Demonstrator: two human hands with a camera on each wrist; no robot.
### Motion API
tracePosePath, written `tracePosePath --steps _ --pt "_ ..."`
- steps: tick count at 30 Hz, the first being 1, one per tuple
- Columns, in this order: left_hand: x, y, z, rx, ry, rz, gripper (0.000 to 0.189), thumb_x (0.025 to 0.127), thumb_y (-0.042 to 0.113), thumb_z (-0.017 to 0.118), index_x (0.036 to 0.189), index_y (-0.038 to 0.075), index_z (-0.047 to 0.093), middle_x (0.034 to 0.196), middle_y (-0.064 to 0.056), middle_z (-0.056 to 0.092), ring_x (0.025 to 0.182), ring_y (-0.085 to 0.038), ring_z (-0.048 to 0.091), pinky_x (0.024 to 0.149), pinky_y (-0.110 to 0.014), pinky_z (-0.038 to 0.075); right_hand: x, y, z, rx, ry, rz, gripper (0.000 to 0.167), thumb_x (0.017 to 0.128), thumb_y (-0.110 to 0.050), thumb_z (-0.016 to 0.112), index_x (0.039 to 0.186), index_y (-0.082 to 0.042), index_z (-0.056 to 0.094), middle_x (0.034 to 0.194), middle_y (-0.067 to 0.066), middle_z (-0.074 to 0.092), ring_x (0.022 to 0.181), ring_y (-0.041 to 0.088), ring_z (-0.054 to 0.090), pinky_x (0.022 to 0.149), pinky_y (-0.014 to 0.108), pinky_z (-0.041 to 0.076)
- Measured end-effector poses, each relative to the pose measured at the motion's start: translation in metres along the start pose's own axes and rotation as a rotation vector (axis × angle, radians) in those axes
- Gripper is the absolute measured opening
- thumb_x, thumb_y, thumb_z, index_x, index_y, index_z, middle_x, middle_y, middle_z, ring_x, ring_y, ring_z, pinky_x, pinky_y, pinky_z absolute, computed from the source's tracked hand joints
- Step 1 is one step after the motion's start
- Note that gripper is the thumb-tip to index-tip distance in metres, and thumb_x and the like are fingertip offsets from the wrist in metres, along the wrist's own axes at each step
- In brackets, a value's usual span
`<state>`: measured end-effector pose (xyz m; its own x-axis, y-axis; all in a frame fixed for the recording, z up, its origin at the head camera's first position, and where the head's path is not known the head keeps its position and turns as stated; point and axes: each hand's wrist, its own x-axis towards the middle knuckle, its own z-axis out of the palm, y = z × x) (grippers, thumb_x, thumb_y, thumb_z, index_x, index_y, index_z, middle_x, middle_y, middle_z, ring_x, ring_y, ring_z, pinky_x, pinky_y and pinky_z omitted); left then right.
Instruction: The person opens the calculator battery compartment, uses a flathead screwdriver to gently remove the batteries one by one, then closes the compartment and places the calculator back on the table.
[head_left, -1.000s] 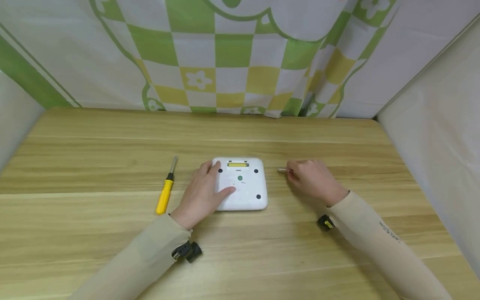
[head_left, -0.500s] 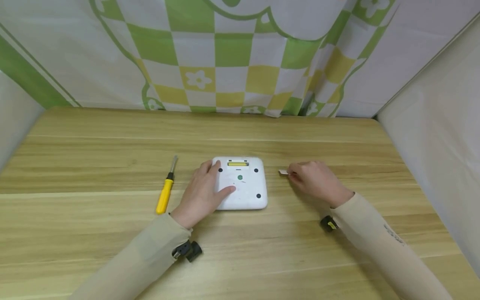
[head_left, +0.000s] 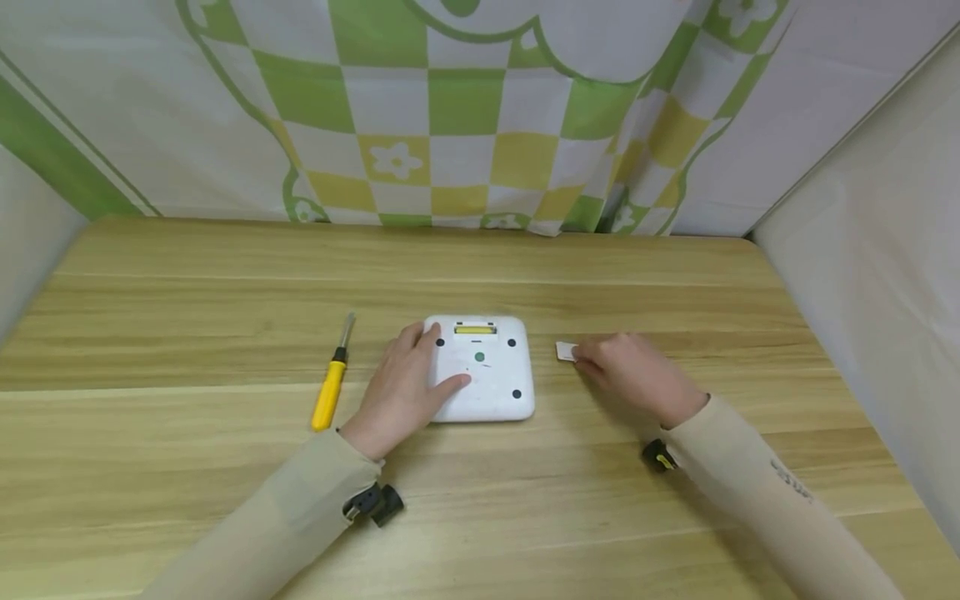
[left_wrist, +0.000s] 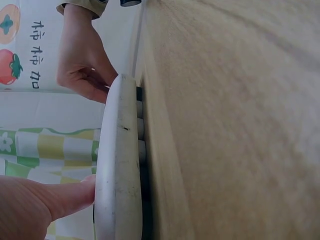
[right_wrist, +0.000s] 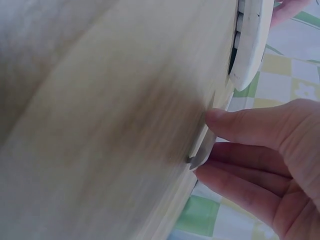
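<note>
A white calculator (head_left: pixel 491 404) lies face down on the wooden table, its keys (left_wrist: pixel 141 127) underneath showing in the left wrist view. A yellow battery (head_left: pixel 474 330) sits in the uncovered slot near its far edge. My left hand (head_left: pixel 397 383) grips the calculator's left side, thumb laid across the back and fingers at the far left corner. To the right, my right hand (head_left: pixel 633 371) pinches a small white battery cover (head_left: pixel 566 352) between thumb and fingers. In the right wrist view the cover (right_wrist: pixel 204 148) appears edge-on, low over the table, with a small tab at one end.
A yellow-handled screwdriver (head_left: pixel 330 387) lies left of the left hand, shaft pointing away. The wooden table (head_left: pixel 480 517) reaches back to a green, white and yellow checked curtain (head_left: pixel 465 100). Pale cloth walls (head_left: pixel 885 225) rise on both sides.
The right hand has turned the battery cover from edge-on to its flat white face and shifted slightly nearer the body. The left hand and calculator have stayed put.
</note>
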<state>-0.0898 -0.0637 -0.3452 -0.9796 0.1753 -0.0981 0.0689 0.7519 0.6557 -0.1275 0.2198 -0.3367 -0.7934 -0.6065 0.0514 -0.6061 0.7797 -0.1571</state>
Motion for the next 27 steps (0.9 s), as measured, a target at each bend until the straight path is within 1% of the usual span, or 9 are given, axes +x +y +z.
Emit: tracePosePath --steps 5,10,14,18,24,27 --pt "-0.0004 -0.0007 0.0006 0.001 0.007 0.010 0.076 0.089 0.029 0.069 0.145 -0.007 0.032 0.151 -0.029 0.026 0.137 -0.044 0.031 0.112 -0.054 0.029 -0.0003 -0.0017 0.0007 -0.007 0.005 -0.010 0.006 0.087 -0.004 0.066 0.085 -0.007 0.070 0.079 0.000 0.068 0.070 0.014 0.063 0.065 0.036 0.054" --pt "-0.0011 -0.0005 -0.0001 0.000 0.005 0.006 0.076 0.089 0.030 0.069 0.145 -0.006 0.033 0.151 -0.028 0.027 0.137 -0.043 0.032 0.112 -0.053 0.029 0.0005 -0.0025 0.0015 -0.012 -0.007 -0.011 0.012 0.087 -0.002 0.064 0.078 -0.009 0.068 0.073 -0.001 0.064 0.065 0.012 0.057 0.061 0.034 0.052" --pt "-0.0012 0.0002 -0.0006 -0.007 0.002 0.006 0.076 0.089 0.031 0.068 0.145 -0.006 0.033 0.151 -0.028 0.027 0.137 -0.043 0.031 0.113 -0.053 0.028 0.0011 -0.0030 0.0019 -0.012 -0.012 -0.011 0.013 0.087 -0.001 0.064 0.077 -0.008 0.068 0.072 -0.002 0.063 0.064 0.011 0.056 0.060 0.033 0.051" --pt "-0.0012 -0.0001 -0.0006 -0.010 0.002 0.004 0.077 0.089 0.032 0.068 0.145 -0.006 0.032 0.151 -0.027 0.027 0.137 -0.043 0.031 0.113 -0.053 0.028 0.0003 -0.0024 0.0029 -0.020 -0.004 -0.015 0.010 0.087 -0.001 0.065 0.081 -0.007 0.070 0.076 0.000 0.066 0.067 0.012 0.059 0.062 0.034 0.053" --pt "-0.0010 -0.0003 -0.0002 -0.007 0.002 0.003 0.077 0.089 0.031 0.069 0.145 -0.006 0.033 0.151 -0.028 0.026 0.137 -0.043 0.031 0.113 -0.053 0.028 -0.0016 -0.0006 0.0039 -0.025 0.007 -0.008 0.008 0.087 -0.001 0.065 0.087 -0.004 0.073 0.088 0.005 0.071 0.076 0.018 0.066 0.067 0.037 0.055" --pt "-0.0009 -0.0004 -0.0002 -0.007 0.004 0.003 0.076 0.088 0.030 0.069 0.145 -0.006 0.033 0.151 -0.028 0.026 0.137 -0.044 0.031 0.113 -0.053 0.028 -0.0013 -0.0007 0.0033 -0.024 0.009 -0.004 0.008 0.087 -0.001 0.065 0.087 -0.003 0.073 0.088 0.005 0.071 0.075 0.018 0.067 0.066 0.037 0.055"
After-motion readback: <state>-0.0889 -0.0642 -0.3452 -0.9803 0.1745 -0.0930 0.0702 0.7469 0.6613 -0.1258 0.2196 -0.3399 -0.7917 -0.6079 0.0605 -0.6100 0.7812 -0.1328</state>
